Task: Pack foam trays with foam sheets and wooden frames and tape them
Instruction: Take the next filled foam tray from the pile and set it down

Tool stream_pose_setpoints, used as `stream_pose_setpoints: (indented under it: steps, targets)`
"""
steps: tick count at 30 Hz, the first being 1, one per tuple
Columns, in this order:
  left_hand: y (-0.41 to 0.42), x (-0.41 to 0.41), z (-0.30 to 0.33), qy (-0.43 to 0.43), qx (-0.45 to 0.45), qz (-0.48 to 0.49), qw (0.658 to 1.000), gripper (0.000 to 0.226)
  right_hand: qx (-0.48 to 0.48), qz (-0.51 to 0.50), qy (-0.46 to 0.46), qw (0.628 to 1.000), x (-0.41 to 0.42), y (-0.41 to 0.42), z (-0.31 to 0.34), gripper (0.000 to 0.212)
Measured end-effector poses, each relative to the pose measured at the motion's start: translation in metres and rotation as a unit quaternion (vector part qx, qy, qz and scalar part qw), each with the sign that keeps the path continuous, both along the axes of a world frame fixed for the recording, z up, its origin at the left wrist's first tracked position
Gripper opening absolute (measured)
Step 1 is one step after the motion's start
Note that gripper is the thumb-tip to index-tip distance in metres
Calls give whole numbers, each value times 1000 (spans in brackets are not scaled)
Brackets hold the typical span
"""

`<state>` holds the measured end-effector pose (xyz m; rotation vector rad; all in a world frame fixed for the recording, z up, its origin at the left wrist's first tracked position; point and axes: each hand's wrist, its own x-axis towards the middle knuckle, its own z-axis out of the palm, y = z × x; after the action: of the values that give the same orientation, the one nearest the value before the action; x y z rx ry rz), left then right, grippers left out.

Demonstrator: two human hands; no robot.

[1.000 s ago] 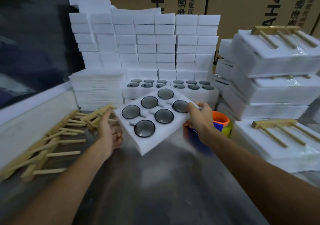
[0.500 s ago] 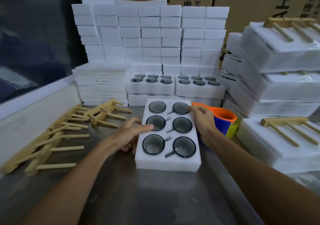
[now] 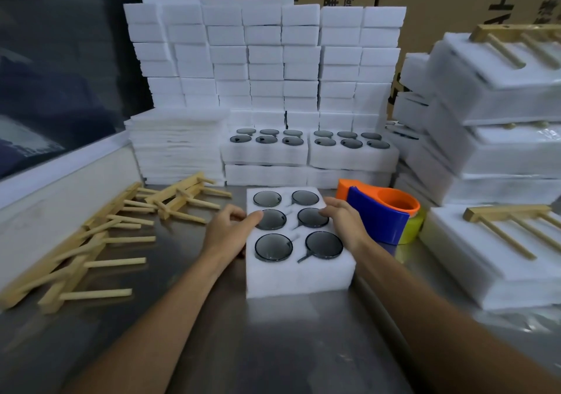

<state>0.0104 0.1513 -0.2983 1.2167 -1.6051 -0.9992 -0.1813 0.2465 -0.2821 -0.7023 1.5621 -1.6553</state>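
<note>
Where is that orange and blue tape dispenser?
The tape dispenser sits on the metal table, just right of the foam tray and the right hand.

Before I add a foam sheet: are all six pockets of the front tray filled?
Full: the foam tray shows six dark round pieces, one per pocket.

A single wide-angle head view looks forward and down from close above a grey metal worktable (image 3: 273,348). Both bare forearms enter from the near edge. A white foam tray of six round dark lenses (image 3: 299,275) sits centre, stacked white foam blocks (image 3: 264,59) far behind.
</note>
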Motion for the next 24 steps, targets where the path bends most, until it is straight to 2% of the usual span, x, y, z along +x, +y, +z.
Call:
stream_pose_setpoints:
  steps: [3,7,12,17,20,24]
  targets:
    - [0,0,0,107,27,-43,993,22,-11,15,-2,1000,6,-4,-3,39]
    - [-4,2,2,123,26,-87,988,29,-19,39,24,999,5,-5,-3,51]
    - [-9,5,1,126,48,-89,987,24,8,56,98,994,-2,-3,-1,45]
    - [-1,2,-7,177,22,-68,982,18,-50,2,67,997,-5,0,-13,30]
    - [-1,4,-10,168,16,-48,985,13,-63,-57,72,994,-8,4,-25,14]
    - [-2,4,-11,169,17,-50,984,13,-70,-64,95,991,-10,3,-27,9]
